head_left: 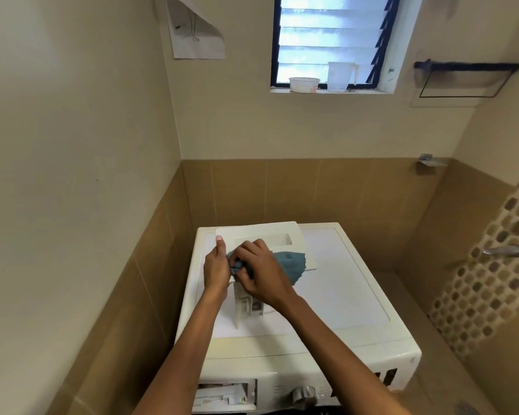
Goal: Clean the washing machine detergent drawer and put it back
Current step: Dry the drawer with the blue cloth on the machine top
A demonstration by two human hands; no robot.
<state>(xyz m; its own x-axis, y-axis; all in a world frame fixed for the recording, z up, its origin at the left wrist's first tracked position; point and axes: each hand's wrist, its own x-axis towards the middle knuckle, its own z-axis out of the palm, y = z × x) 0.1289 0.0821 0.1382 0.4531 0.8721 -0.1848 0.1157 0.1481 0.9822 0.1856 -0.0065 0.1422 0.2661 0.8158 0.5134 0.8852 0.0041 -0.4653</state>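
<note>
The white detergent drawer (270,239) lies on top of the white washing machine (342,298), its front panel toward the back wall and its compartments toward me. My left hand (216,266) grips the drawer's left edge, thumb up on the front panel. My right hand (259,272) holds a bunched blue-grey cloth (291,263) and presses it onto the drawer just behind the front panel. Part of the cloth hangs over the drawer's right side. The drawer's open slot (225,395) shows at the machine's front, top left.
A dial (303,396) sits on the machine's front panel. Tan tiled walls close in on the left and behind. Taps (504,250) stick out of the mosaic wall on the right. A tub and a cup stand on the window sill (327,90) high up.
</note>
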